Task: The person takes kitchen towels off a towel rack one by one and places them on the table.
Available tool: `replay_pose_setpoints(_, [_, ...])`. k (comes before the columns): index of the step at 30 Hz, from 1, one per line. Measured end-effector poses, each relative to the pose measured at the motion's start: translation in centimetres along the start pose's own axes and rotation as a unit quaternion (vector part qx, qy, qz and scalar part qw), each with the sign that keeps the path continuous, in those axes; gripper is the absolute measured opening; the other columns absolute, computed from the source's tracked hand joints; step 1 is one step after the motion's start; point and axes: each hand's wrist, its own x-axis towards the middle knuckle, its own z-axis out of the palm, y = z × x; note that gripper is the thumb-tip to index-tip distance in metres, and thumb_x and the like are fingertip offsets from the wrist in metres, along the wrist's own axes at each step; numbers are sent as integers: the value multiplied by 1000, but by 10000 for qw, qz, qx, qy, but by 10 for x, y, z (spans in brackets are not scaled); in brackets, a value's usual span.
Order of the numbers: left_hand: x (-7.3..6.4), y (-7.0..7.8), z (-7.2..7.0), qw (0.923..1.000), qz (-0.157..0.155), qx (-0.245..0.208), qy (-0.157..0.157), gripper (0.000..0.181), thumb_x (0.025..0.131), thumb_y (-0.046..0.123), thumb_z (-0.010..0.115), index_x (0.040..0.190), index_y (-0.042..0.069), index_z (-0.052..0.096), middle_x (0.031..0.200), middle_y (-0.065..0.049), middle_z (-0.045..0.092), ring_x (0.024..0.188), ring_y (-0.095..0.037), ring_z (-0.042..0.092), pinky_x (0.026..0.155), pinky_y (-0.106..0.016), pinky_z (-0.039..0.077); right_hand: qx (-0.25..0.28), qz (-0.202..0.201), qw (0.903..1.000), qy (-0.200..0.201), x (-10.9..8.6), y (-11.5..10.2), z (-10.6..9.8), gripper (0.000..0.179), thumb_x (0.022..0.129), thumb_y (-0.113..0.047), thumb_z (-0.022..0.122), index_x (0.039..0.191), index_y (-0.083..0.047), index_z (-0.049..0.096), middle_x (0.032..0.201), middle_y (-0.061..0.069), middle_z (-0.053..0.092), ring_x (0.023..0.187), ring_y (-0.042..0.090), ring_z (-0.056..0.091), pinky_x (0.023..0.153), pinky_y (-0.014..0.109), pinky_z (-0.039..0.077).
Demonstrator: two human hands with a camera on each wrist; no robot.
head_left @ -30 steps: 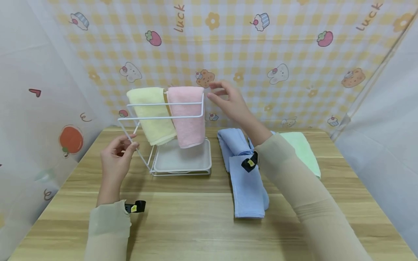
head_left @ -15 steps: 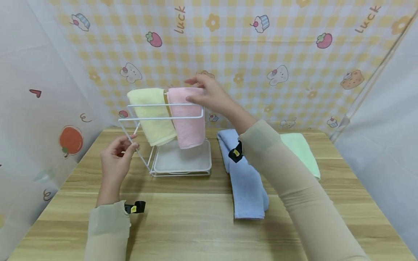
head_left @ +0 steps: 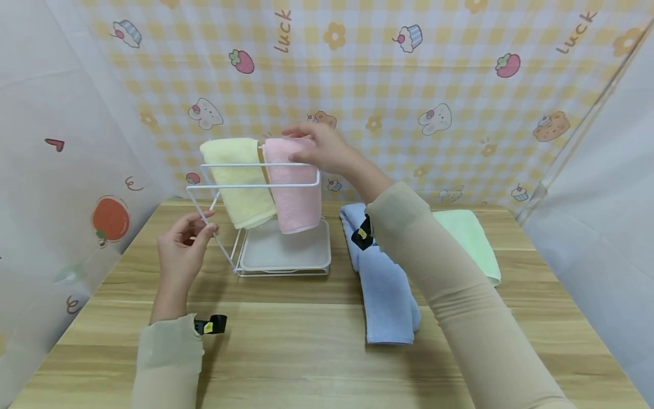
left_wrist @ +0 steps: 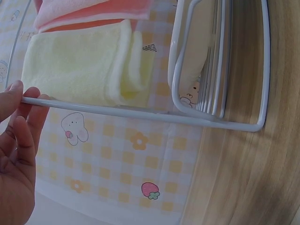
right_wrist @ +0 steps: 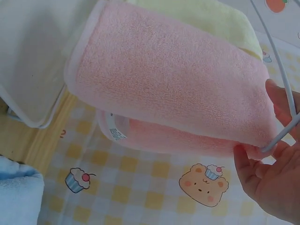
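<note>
A: how far along is this?
B: Roughly halfway, I'd guess. Left hand pinches the side of the white rack. Yellow towel hangs on it, pink towel too, with the right hand curled over its top, thumb and fingers on opposite faces. Blue towel and green towel lie on the table, so probably those are left.
A: how do they look?
B: Yellow: folded, bit slanted. Pink: fluffy, doubled over, tag showing inside. Blue: long folded strip. Green: flat, part hidden.

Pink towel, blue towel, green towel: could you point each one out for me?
Pink towel (head_left: 297, 204), head view: its hanging near side.
Blue towel (head_left: 386, 292), head view: its middle stretch.
Green towel (head_left: 472, 239), head view: its uncovered middle.
</note>
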Motion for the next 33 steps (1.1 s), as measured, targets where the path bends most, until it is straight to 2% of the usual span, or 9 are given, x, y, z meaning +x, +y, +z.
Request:
replay_pose_setpoints(3, [-1, 1, 0, 10000, -5, 17, -5, 19, 91, 7, 71, 109, 2, 73, 83, 21, 72, 67, 8, 61, 52, -10, 42, 2, 53, 10000, -26, 0, 1, 0, 45, 93, -15, 71, 136, -13, 59, 140, 8, 59, 132, 24, 51, 109, 40, 44])
replay_pose_setpoints(5, [0, 1, 0, 10000, 2, 24, -14, 19, 90, 5, 71, 108, 1, 73, 82, 28, 69, 67, 9, 61, 52, -9, 41, 29, 103, 9999, -37, 1, 1, 1, 44, 92, -15, 71, 135, -14, 60, 140, 8, 59, 130, 23, 52, 107, 40, 45])
replay_pose_setpoints(9, [-1, 1, 0, 10000, 13, 74, -34, 20, 90, 3, 71, 109, 1, 73, 77, 34, 64, 67, 9, 60, 52, -9, 41, 58, 232, 9997, -45, 1, 1, 1, 42, 92, -14, 71, 133, -15, 62, 140, 7, 58, 128, 23, 52, 103, 39, 47])
replay_pose_setpoints(18, [0, 1, 0, 9999, 42, 108, -17, 21, 89, 2, 72, 110, 1, 73, 73, 33, 63, 66, 9, 59, 52, -8, 41, 29, 343, 9993, 111, 0, -1, 2, 38, 93, -10, 68, 131, -14, 64, 133, 9, 60, 123, 23, 53, 101, 38, 48])
replay_pose_setpoints(22, [0, 0, 0, 9999, 62, 113, -19, 21, 89, 4, 72, 110, 2, 73, 73, 33, 63, 66, 9, 59, 52, -8, 41, 32, 312, 9989, 349, 0, 1, 3, 33, 93, -6, 67, 125, -11, 67, 129, 9, 63, 117, 21, 54, 98, 35, 49])
replay_pose_setpoints(26, [0, 1, 0, 9999, 66, 105, -18, 21, 90, 4, 72, 110, 1, 73, 73, 33, 63, 65, 8, 59, 51, -9, 41, -2, 116, 9978, 649, 1, 3, 4, 30, 90, -2, 68, 119, -9, 71, 124, 7, 66, 113, 19, 53, 97, 32, 48])
replay_pose_setpoints(30, [1, 2, 0, 9999, 42, 121, -24, 21, 90, 4, 71, 110, 1, 73, 72, 33, 62, 65, 9, 58, 51, -9, 41, -89, -33, 9962, 860, 0, 4, 4, 29, 89, -1, 70, 116, -10, 73, 123, 6, 68, 118, 19, 50, 100, 32, 46])
replay_pose_setpoints(33, [0, 2, 0, 9999, 15, 121, -30, 21, 90, 4, 72, 110, 2, 73, 72, 32, 62, 65, 7, 59, 52, -9, 41, -66, -45, 9954, 951, -1, 6, 4, 29, 89, -1, 70, 116, -11, 74, 125, 4, 68, 133, 21, 46, 109, 31, 41])
